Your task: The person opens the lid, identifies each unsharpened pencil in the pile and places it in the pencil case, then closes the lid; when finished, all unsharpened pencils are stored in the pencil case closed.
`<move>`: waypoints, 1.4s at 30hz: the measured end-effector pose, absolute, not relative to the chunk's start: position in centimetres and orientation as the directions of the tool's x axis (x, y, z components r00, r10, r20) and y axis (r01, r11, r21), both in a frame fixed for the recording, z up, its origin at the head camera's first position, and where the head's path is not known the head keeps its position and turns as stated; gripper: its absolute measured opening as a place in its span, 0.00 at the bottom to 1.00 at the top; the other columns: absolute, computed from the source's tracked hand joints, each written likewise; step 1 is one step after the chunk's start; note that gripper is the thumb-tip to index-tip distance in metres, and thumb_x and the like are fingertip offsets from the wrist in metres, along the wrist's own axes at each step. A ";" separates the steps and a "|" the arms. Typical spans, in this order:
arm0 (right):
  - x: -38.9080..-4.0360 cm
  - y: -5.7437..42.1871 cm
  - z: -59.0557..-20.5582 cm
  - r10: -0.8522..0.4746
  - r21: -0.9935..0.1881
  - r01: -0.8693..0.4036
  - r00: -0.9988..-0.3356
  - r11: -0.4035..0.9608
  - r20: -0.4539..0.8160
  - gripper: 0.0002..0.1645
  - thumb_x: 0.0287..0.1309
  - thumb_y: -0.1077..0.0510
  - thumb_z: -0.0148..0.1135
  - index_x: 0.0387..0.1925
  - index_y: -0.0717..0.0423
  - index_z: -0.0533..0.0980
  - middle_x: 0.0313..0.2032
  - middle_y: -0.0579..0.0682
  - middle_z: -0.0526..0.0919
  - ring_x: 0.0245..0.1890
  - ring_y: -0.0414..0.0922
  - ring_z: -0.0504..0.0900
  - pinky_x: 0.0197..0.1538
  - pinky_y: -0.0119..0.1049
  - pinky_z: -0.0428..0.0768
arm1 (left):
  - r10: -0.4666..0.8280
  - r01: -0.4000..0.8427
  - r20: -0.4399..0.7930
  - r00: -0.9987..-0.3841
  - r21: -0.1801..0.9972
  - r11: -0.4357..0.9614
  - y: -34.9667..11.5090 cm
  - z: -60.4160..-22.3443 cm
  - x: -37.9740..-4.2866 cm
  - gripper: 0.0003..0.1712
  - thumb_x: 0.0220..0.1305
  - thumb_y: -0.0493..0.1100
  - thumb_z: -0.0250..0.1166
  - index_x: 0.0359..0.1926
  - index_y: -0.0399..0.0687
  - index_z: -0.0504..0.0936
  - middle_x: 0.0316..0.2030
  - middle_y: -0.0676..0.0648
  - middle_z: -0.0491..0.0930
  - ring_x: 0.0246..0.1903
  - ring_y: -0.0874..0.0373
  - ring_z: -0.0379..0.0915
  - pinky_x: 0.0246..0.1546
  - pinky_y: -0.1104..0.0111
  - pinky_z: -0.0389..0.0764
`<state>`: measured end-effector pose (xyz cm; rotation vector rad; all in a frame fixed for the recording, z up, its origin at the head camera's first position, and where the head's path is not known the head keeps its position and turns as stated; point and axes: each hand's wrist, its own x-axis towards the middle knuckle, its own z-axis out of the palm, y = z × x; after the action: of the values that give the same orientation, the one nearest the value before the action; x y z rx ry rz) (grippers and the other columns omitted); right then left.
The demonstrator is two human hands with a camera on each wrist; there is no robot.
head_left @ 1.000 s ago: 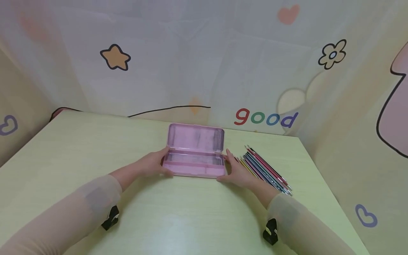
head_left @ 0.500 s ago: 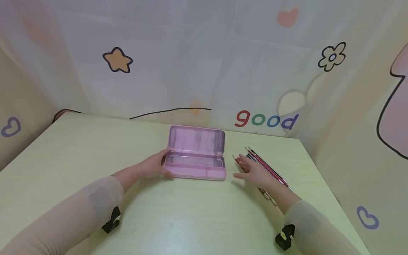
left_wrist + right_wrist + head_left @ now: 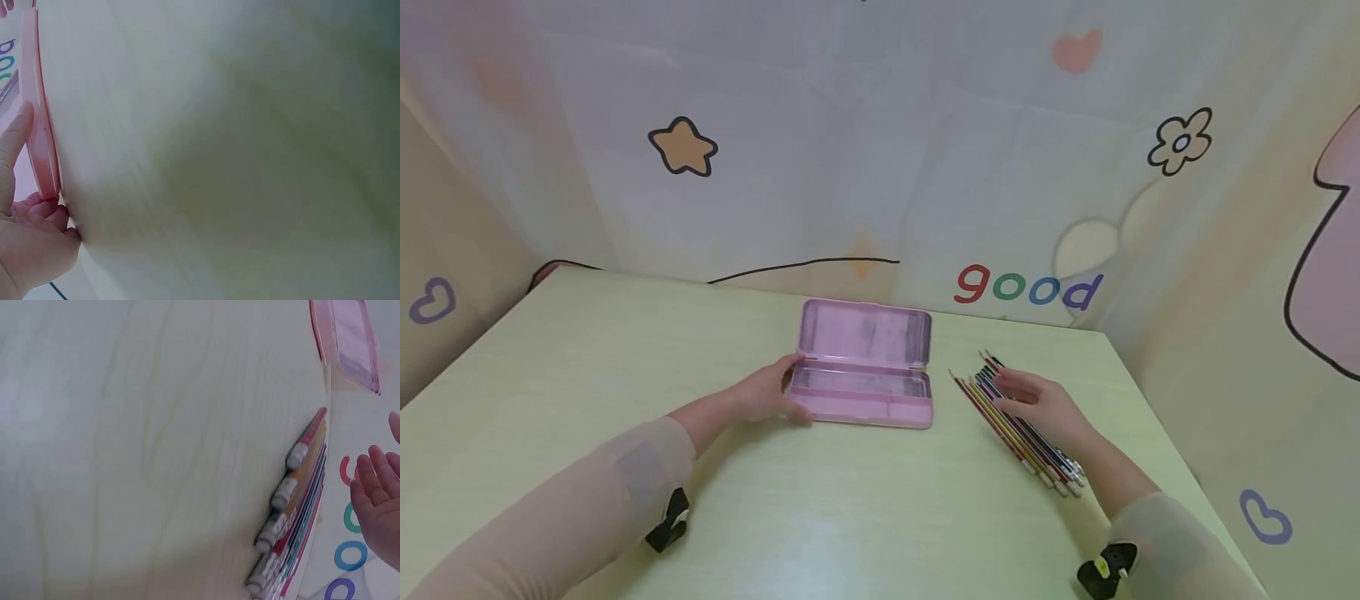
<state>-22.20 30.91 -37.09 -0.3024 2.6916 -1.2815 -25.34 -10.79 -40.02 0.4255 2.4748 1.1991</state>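
A pink pencil case lies on the table with its lid raised at the back; its compartments look bare. My left hand grips the left end of the case. In the left wrist view its thumb lies along the front wall, with the other fingers curled at the end. My right hand is over the right side of a bundle of pencils, fingers loosely bent and holding nothing visible. The right wrist view shows that hand raised clear of the pencils, whose eraser ends face the camera.
The pale yellow-green table ends at the back against a printed cloth with a star, flower and coloured letters. Side cloths flank it. The pencils lie slantwise right of the case.
My right hand has let go of the case's right end and moved right over the pencils, which now lie spread a little differently. My left hand stays at the case.
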 end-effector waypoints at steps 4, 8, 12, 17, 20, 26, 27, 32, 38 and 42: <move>-21.8 32.1 -37.0 -0.203 -0.771 -0.101 -0.978 0.628 -0.038 0.38 0.60 0.47 0.60 0.66 0.60 0.61 0.60 0.59 0.71 0.60 0.55 0.70 0.59 0.47 0.69 | 0.413 0.107 -0.185 -0.892 0.801 0.590 -10.7 -40.1 -25.3 0.63 0.45 0.48 0.76 0.71 0.35 0.43 0.69 0.33 0.46 0.69 0.42 0.42 0.67 0.53 0.48; -21.2 33.5 -36.8 -0.150 -0.774 -0.060 -0.988 0.630 -0.046 0.39 0.61 0.47 0.58 0.67 0.62 0.59 0.60 0.61 0.70 0.59 0.55 0.70 0.59 0.44 0.69 | 0.419 0.107 -0.183 -0.889 0.808 0.580 -10.7 -40.1 -25.3 0.63 0.45 0.47 0.76 0.71 0.35 0.42 0.69 0.33 0.46 0.69 0.42 0.41 0.67 0.53 0.48; -20.7 34.6 -36.5 -0.109 -0.772 -0.032 -0.993 0.635 -0.049 0.39 0.62 0.46 0.56 0.67 0.62 0.58 0.60 0.62 0.69 0.59 0.56 0.69 0.56 0.35 0.73 | 0.420 0.107 -0.183 -0.889 0.809 0.578 -10.7 -40.3 -25.3 0.63 0.46 0.48 0.75 0.71 0.36 0.42 0.70 0.33 0.46 0.69 0.42 0.41 0.67 0.53 0.49; -19.9 35.7 -36.4 -0.094 -0.763 -0.039 -0.995 0.645 -0.028 0.39 0.63 0.46 0.55 0.66 0.65 0.58 0.59 0.64 0.70 0.58 0.54 0.71 0.50 0.21 0.71 | 0.421 0.112 -0.174 -0.890 0.812 0.573 -10.6 -40.5 -25.5 0.62 0.45 0.48 0.75 0.71 0.37 0.43 0.70 0.34 0.46 0.69 0.43 0.42 0.67 0.54 0.50; -19.4 36.3 -36.6 -0.078 -0.768 -0.027 -0.997 0.640 -0.030 0.38 0.63 0.47 0.55 0.66 0.66 0.59 0.59 0.64 0.70 0.54 0.41 0.75 0.48 0.18 0.70 | 0.425 0.121 -0.168 -0.890 0.810 0.575 -10.6 -40.5 -25.5 0.62 0.46 0.48 0.75 0.71 0.36 0.43 0.70 0.34 0.47 0.69 0.43 0.42 0.67 0.54 0.50; -18.4 37.5 -37.8 -0.071 -0.797 -0.016 -0.997 0.604 -0.034 0.36 0.64 0.50 0.55 0.65 0.69 0.59 0.58 0.67 0.70 0.43 0.21 0.71 0.46 0.16 0.70 | 0.425 0.126 -0.167 -0.890 0.805 0.580 -10.5 -40.3 -25.5 0.62 0.45 0.48 0.76 0.71 0.35 0.43 0.69 0.33 0.47 0.68 0.42 0.43 0.66 0.54 0.50; -18.2 37.7 -38.0 -0.073 -0.796 -0.019 -0.997 0.605 -0.031 0.36 0.64 0.50 0.55 0.64 0.70 0.59 0.58 0.67 0.70 0.43 0.20 0.71 0.46 0.16 0.70 | 0.422 0.120 -0.170 -0.891 0.807 0.578 -10.5 -40.3 -25.5 0.62 0.45 0.47 0.76 0.71 0.36 0.43 0.69 0.33 0.47 0.68 0.42 0.43 0.67 0.54 0.50; -17.5 38.3 -38.5 -0.060 -0.774 -0.029 -0.998 0.632 -0.011 0.36 0.63 0.48 0.56 0.64 0.69 0.61 0.57 0.66 0.72 0.43 0.20 0.71 0.45 0.15 0.68 | 0.420 0.123 -0.165 -0.892 0.807 0.578 -10.6 -40.3 -25.3 0.62 0.46 0.47 0.75 0.71 0.35 0.43 0.69 0.33 0.47 0.68 0.42 0.43 0.66 0.54 0.50; -16.3 38.9 -38.7 -0.023 -0.781 0.006 -0.999 0.625 -0.026 0.36 0.62 0.49 0.58 0.63 0.69 0.62 0.55 0.64 0.74 0.43 0.20 0.72 0.45 0.14 0.67 | 0.434 0.144 -0.146 -0.889 0.810 0.568 -10.7 -40.5 -25.4 0.62 0.46 0.46 0.76 0.70 0.33 0.43 0.69 0.31 0.48 0.68 0.40 0.44 0.66 0.53 0.51; -15.8 39.1 -38.8 -0.001 -0.784 0.029 -0.999 0.620 -0.037 0.37 0.62 0.48 0.58 0.62 0.69 0.63 0.54 0.62 0.75 0.43 0.20 0.72 0.45 0.14 0.68 | 0.431 0.141 -0.145 -0.891 0.813 0.565 -10.8 -40.6 -25.4 0.62 0.45 0.47 0.76 0.70 0.33 0.43 0.69 0.32 0.48 0.68 0.40 0.44 0.66 0.53 0.50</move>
<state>-15.76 39.14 -38.82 0.0244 2.7973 -1.3538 -25.38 -10.82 -40.56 0.4688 2.4743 1.2420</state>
